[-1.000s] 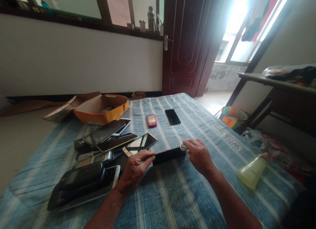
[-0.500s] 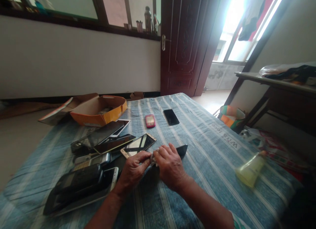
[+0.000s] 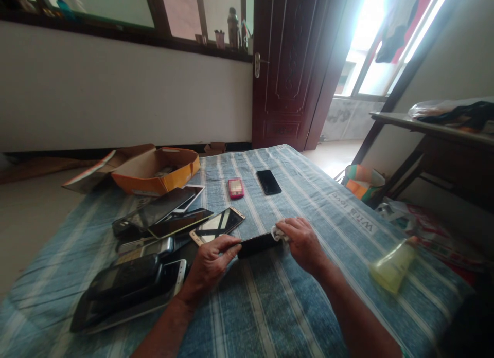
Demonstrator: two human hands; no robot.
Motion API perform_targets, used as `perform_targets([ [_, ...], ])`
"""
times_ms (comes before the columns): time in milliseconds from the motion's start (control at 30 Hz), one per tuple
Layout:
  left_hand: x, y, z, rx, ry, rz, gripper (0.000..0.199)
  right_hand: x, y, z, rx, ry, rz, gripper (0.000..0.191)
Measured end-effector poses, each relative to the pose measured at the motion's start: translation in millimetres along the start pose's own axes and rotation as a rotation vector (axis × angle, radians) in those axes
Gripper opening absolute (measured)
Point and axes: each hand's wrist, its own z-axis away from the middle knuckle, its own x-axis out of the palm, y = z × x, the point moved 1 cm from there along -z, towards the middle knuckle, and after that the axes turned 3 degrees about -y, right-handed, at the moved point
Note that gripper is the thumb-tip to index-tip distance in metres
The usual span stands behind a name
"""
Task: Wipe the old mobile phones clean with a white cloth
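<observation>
My left hand (image 3: 211,260) pinches the left end of a dark phone (image 3: 257,245), which is tilted on its long edge above the striped cloth. My right hand (image 3: 303,242) grips a crumpled white cloth (image 3: 278,233) against the phone's right end. Just behind my left hand lies a gold-rimmed phone (image 3: 218,225). Farther back are a small pink device (image 3: 236,188) and a black phone (image 3: 269,182), both flat on the striped cloth. Several phones and dark devices (image 3: 123,281) are piled to the left.
An open orange box (image 3: 173,180) stands at the back left of the cloth-covered surface (image 3: 328,301). A bottle of yellow liquid (image 3: 393,268) is at the right. Beyond the right edge are plastic bags (image 3: 428,229) and a shelf (image 3: 436,125).
My right hand has moved right along the phone with the white cloth, from near my left hand to the far end. More of the phone's middle shows. My left hand has stayed in place.
</observation>
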Motion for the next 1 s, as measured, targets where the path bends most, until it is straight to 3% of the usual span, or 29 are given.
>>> perform_targets([
  [133,-0.5,-1.1,0.3,0.003,0.006,0.001,0.018,-5.1,18.2,1.8,0.093,0.043,-0.365,0.036],
  [267,-0.6,-0.8,0.2,0.001,0.021,-0.011,0.018,-1.9,30.6,3.9,0.301,0.084,-0.705,0.028],
  [400,0.0,-0.9,-0.2,0.001,0.031,-0.025,0.018,-1.0,35.3,6.0,0.458,0.014,-0.89,0.032],
  [567,0.4,0.6,-0.9,0.005,0.02,-0.031,0.019,-4.1,36.7,6.6,0.43,-0.085,-0.901,0.033],
  [1000,-4.0,9.3,1.0,-0.025,0.021,-0.061,0.02,-6.6,35.4,3.3,0.349,0.009,-0.789,0.028],
])
